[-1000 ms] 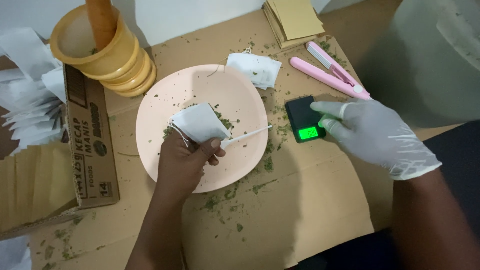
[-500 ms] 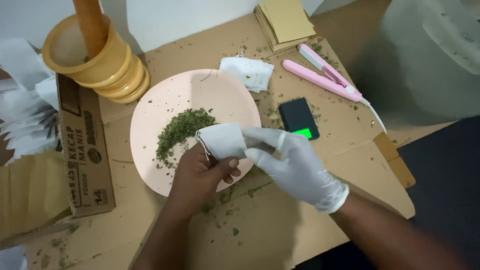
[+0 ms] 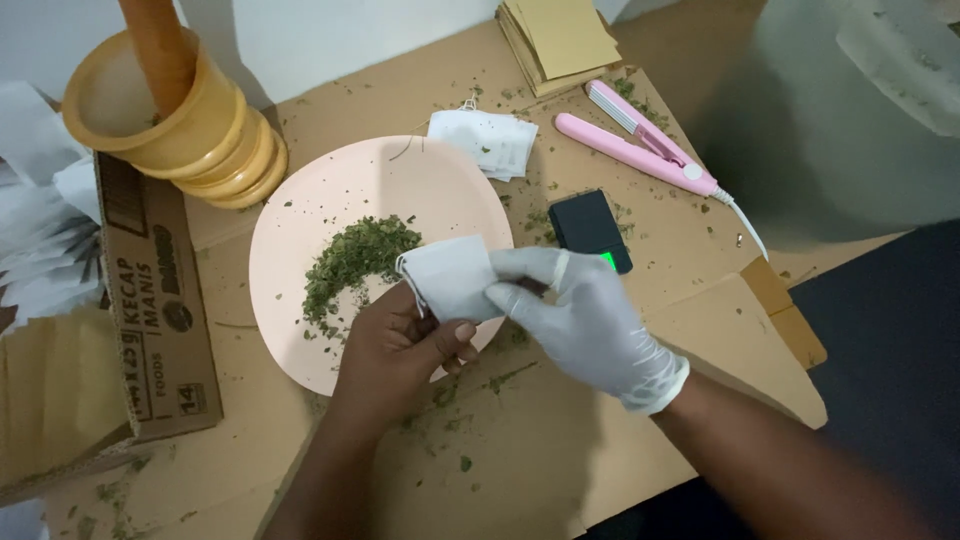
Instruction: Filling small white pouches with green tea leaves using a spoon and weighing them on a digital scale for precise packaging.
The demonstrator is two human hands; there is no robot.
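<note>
Landmark: the pink plate (image 3: 300, 215), lying on the cardboard-covered surface (image 3: 520, 440).
Left hand: the bare left hand (image 3: 400, 345) is over the plate's near edge, its grip closed, thumb and fingers pinching the lower side of a small white pouch (image 3: 450, 278).
Right hand: the gloved right hand (image 3: 580, 315) is just beyond the plate's right edge, its grip closed on the pouch's right side, fingertips pinching the cloth.
Pouch: held between both hands, above the plate's right rim, touching neither plate nor surface as far as can be seen.
What changed: 1 second ago the right hand was off at the scale, right of the plate; half a second ago it had come across to the pouch, and now both hands hold it. The thin white stick held over the plate 1 second ago is no longer in view.
Meaning: work seems to have passed from weighing to handling the pouch with 2 hands.
Herbs: 1 heap of green flakes (image 3: 355, 260) on the plate's middle.
Counts: 1 plate; 1 black scale (image 3: 588, 228) right of it; 1 pink sealer (image 3: 640, 140) further right; 1 wooden mortar (image 3: 175, 120) with 1 pestle (image 3: 160, 45) at its upper left; 1 stack of white pouches (image 3: 483, 142) at its top edge; 1 printed carton (image 3: 155, 300) to its left.
</note>
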